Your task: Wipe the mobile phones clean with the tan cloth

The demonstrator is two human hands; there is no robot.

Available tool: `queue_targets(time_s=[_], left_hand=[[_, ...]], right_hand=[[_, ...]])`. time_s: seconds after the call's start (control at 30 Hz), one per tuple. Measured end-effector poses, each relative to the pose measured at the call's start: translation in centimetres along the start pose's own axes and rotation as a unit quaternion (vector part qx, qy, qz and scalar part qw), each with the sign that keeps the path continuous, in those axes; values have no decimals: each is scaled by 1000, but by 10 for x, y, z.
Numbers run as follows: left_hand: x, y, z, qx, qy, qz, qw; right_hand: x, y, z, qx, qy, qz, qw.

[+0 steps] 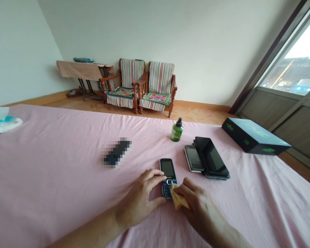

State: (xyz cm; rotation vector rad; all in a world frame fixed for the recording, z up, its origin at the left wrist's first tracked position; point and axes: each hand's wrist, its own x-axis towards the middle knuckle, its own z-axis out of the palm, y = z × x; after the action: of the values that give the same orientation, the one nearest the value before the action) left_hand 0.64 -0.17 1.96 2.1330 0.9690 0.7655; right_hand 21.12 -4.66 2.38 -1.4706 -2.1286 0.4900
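A dark blue keypad mobile phone [167, 168] lies face up on the pink bedsheet [74, 193], its screen end pointing away from me. My left hand [143, 193] grips it along the left side, fingertips near the screen's lower edge and thumb by the bottom corner. Bunched in the closed fingers of my right hand [196, 199] is a yellow cloth [179, 199]. The cloth touches the lower right of the keypad and covers some of the keys.
Right of the phone lie a smaller phone [194, 158] and a black tablet [214, 156] on a stack. Behind stands a green spray bottle [177, 131]. A black box [255, 136] sits far right, a pixelated dark object [117, 152] left, and a tissue pack [5, 124] far left.
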Motion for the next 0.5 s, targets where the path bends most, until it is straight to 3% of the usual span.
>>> queue_targets(time_s=[0.13, 0.27, 0.5], left_hand=[[0, 0, 1, -9, -3, 0, 1000], [0, 0, 1, -17, -1, -2, 1000], [0, -1, 1, -21, -6, -6, 1000]], right_hand=[[-4, -1, 4, -41, -33, -2, 999], [-1, -4, -1, -56, -17, -24, 998], [8, -12, 8, 23, -13, -46, 999]])
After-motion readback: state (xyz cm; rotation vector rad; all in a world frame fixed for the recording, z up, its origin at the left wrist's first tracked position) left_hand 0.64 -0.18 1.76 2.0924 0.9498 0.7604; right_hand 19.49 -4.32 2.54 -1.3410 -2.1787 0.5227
